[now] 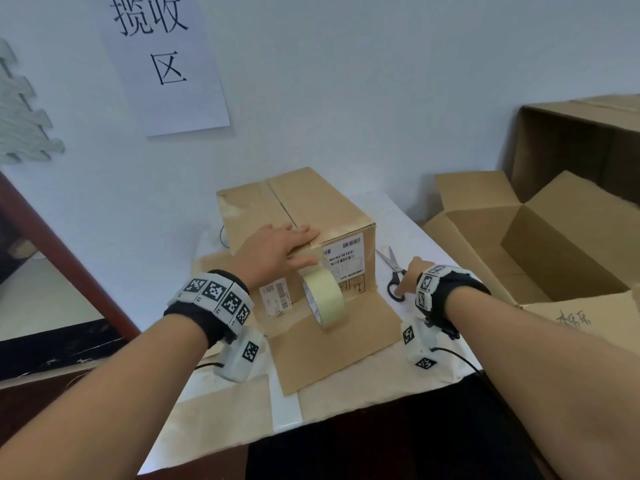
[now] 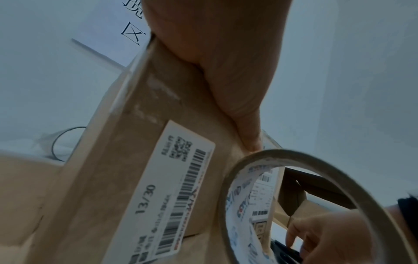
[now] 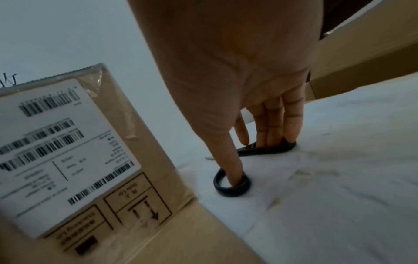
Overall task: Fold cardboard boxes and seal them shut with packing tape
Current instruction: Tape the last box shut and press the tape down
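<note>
So this is the cut-the-tape step. Nearest is the tape roll, hanging off a strip stuck on the box, resting against its front face. Just right, the right hand has its thumb in one loop of the scissors and other fingers in the second, flat on the surface. Left hand lies flat, fingers spread, pressing the tape at the top front edge. Next: lift scissors, snip near that edge. Tight room, open box crowds the right.
</note>
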Demonstrator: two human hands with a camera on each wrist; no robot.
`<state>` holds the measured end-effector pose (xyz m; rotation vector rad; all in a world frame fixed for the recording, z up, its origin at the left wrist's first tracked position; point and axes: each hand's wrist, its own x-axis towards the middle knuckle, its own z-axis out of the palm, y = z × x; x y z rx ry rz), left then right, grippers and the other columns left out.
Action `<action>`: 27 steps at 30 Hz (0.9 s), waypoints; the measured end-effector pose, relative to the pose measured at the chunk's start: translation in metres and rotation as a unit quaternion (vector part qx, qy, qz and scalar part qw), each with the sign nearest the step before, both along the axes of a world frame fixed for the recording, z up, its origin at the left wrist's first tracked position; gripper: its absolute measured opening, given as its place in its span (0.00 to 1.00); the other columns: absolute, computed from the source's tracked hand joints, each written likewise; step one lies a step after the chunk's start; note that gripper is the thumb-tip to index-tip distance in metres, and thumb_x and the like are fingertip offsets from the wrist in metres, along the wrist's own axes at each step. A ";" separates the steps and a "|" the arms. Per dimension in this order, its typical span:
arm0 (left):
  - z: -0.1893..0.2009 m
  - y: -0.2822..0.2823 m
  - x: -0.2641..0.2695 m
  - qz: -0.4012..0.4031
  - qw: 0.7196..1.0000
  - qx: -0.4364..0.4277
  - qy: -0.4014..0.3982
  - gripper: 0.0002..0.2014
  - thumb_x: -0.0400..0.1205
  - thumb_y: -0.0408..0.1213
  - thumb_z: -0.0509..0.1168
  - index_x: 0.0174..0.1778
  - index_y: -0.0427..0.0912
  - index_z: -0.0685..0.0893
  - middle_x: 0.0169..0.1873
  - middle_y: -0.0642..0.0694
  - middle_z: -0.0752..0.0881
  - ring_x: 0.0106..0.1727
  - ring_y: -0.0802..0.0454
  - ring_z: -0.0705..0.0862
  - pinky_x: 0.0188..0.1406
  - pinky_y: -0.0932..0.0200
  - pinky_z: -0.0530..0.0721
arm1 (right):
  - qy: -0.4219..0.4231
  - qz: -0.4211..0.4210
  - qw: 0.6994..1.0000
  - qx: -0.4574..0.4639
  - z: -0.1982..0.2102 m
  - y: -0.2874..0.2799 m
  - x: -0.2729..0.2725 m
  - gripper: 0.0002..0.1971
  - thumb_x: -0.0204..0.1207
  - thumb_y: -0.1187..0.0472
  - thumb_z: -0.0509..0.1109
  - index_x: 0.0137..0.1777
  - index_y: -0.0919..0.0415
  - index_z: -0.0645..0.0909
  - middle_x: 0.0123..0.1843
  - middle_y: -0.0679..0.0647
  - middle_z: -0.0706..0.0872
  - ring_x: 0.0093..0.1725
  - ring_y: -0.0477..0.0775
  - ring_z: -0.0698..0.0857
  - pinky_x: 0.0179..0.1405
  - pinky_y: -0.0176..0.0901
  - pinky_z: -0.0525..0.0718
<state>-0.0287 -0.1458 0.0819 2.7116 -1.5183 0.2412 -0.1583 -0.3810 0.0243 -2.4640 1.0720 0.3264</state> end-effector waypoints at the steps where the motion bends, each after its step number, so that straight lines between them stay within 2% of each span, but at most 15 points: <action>1: 0.000 0.001 0.003 -0.002 1.000 -0.003 0.005 0.32 0.83 0.63 0.55 0.83 0.59 0.61 0.81 0.56 0.63 0.83 0.50 0.62 0.80 0.49 0.59 | 0.006 0.007 1.000 0.002 0.003 0.001 -0.003 0.17 0.73 0.57 0.74 0.59 0.64 0.79 0.63 0.62 0.82 0.63 0.63 0.81 0.55 0.49 0.77; 2: 0.000 0.001 0.006 -0.003 1.000 -0.006 0.009 0.31 0.82 0.63 0.55 0.82 0.60 0.61 0.81 0.57 0.63 0.83 0.50 0.62 0.79 0.50 0.60 | -0.001 0.007 1.000 0.007 0.003 0.001 -0.002 0.14 0.72 0.59 0.74 0.56 0.60 0.80 0.63 0.63 0.82 0.63 0.64 0.80 0.53 0.49 0.75; 4: 0.000 0.002 0.011 -0.007 1.000 -0.012 0.015 0.31 0.82 0.63 0.57 0.82 0.61 0.63 0.81 0.58 0.64 0.82 0.51 0.63 0.78 0.51 0.63 | 0.010 0.031 0.999 -0.012 0.002 0.000 -0.004 0.07 0.76 0.56 0.70 0.45 0.51 0.72 0.53 0.60 0.83 0.55 0.61 0.79 0.51 0.46 0.73; 6: 0.001 0.004 0.015 -0.007 1.000 -0.018 0.021 0.31 0.82 0.63 0.58 0.81 0.62 0.64 0.80 0.60 0.65 0.82 0.52 0.63 0.77 0.52 0.64 | 0.009 0.021 0.999 -0.043 0.003 0.002 -0.004 0.10 0.80 0.49 0.61 0.39 0.48 0.64 0.42 0.55 0.77 0.51 0.60 0.80 0.56 0.48 0.78; 9: 0.004 0.006 0.021 -0.011 0.999 -0.026 0.036 0.31 0.81 0.62 0.61 0.80 0.63 0.65 0.79 0.62 0.65 0.82 0.55 0.63 0.77 0.54 0.63 | 0.038 0.016 0.999 -0.029 0.002 -0.005 0.001 0.13 0.76 0.53 0.62 0.31 0.49 0.64 0.38 0.55 0.81 0.46 0.60 0.84 0.50 0.47 0.80; 12: 0.005 0.007 0.028 -0.026 0.999 -0.024 0.040 0.31 0.80 0.60 0.62 0.80 0.62 0.65 0.79 0.62 0.66 0.82 0.54 0.63 0.78 0.55 0.62 | 0.050 0.012 0.999 -0.020 0.013 -0.006 -0.005 0.14 0.81 0.60 0.61 0.33 0.56 0.66 0.37 0.59 0.79 0.48 0.60 0.80 0.47 0.43 0.74; 14: 0.006 0.008 0.030 -0.031 0.999 -0.017 0.037 0.31 0.80 0.61 0.62 0.81 0.62 0.65 0.80 0.62 0.65 0.82 0.54 0.62 0.78 0.54 0.61 | 0.025 0.038 0.999 -0.010 0.023 -0.004 -0.009 0.10 0.85 0.60 0.56 0.45 0.60 0.76 0.48 0.66 0.81 0.56 0.60 0.81 0.53 0.43 0.75; 16: 0.009 0.008 0.030 -0.034 0.999 0.006 0.027 0.32 0.80 0.63 0.59 0.81 0.62 0.63 0.81 0.61 0.64 0.82 0.54 0.62 0.79 0.52 0.59 | -0.020 0.026 0.999 0.017 0.024 -0.010 -0.007 0.14 0.87 0.62 0.55 0.40 0.64 0.74 0.41 0.66 0.78 0.47 0.56 0.80 0.39 0.33 0.74; 17: 0.010 0.009 0.028 -0.038 0.999 0.010 0.022 0.33 0.80 0.64 0.57 0.81 0.61 0.64 0.81 0.60 0.64 0.81 0.55 0.63 0.80 0.51 0.58 | -0.060 0.005 0.998 0.027 0.025 -0.014 -0.007 0.14 0.85 0.63 0.57 0.37 0.65 0.73 0.36 0.62 0.77 0.41 0.56 0.79 0.32 0.34 0.72; 19: 0.010 0.014 0.022 -0.037 0.996 -0.072 0.045 0.29 0.80 0.62 0.58 0.78 0.58 0.71 0.79 0.57 0.69 0.76 0.58 0.70 0.79 0.51 0.61 | -0.199 -0.048 0.978 0.038 0.035 -0.022 -0.005 0.06 0.79 0.60 0.65 0.43 0.63 0.74 0.35 0.56 0.78 0.35 0.55 0.78 0.32 0.40 0.73; 20: 0.011 0.018 0.016 -0.017 0.981 -0.178 0.077 0.25 0.81 0.57 0.61 0.75 0.56 0.77 0.75 0.56 0.76 0.71 0.60 0.76 0.76 0.55 0.68 | -0.271 -0.045 0.961 0.024 0.042 -0.021 -0.005 0.08 0.78 0.57 0.68 0.49 0.60 0.74 0.38 0.53 0.79 0.36 0.54 0.78 0.33 0.40 0.73; 21: 0.011 0.023 0.009 0.019 0.946 -0.304 0.114 0.19 0.82 0.51 0.65 0.69 0.54 0.82 0.67 0.56 0.83 0.63 0.62 0.82 0.68 0.59 0.76 | -0.318 -0.030 0.948 0.013 0.051 -0.015 -0.003 0.12 0.78 0.53 0.70 0.54 0.57 0.74 0.41 0.51 0.80 0.39 0.54 0.79 0.37 0.41 0.74; 23: 0.013 0.032 -0.005 0.089 0.832 -0.508 0.206 0.10 0.83 0.45 0.68 0.57 0.50 0.89 0.47 0.55 0.90 0.42 0.60 0.86 0.44 0.65 0.85 | -0.382 0.030 0.924 -0.001 0.069 0.004 0.003 0.23 0.76 0.44 0.71 0.63 0.58 0.72 0.49 0.51 0.82 0.49 0.55 0.82 0.47 0.45 0.80; 25: 0.012 0.040 -0.015 0.137 0.744 -0.579 0.303 0.08 0.83 0.42 0.67 0.51 0.43 0.89 0.35 0.50 0.88 0.30 0.56 0.82 0.30 0.65 0.81 | -0.380 0.078 0.921 -0.026 0.081 0.027 0.014 0.36 0.66 0.31 0.70 0.65 0.56 0.70 0.56 0.52 0.80 0.56 0.55 0.81 0.55 0.54 0.81; 27: 0.003 0.047 -0.024 0.166 0.731 -0.528 0.399 0.09 0.85 0.38 0.65 0.52 0.38 0.88 0.33 0.47 0.87 0.28 0.56 0.81 0.26 0.67 0.80 | -0.331 0.113 0.935 -0.064 0.084 0.047 0.025 0.43 0.60 0.24 0.67 0.67 0.53 0.68 0.61 0.52 0.77 0.61 0.56 0.79 0.62 0.59 0.78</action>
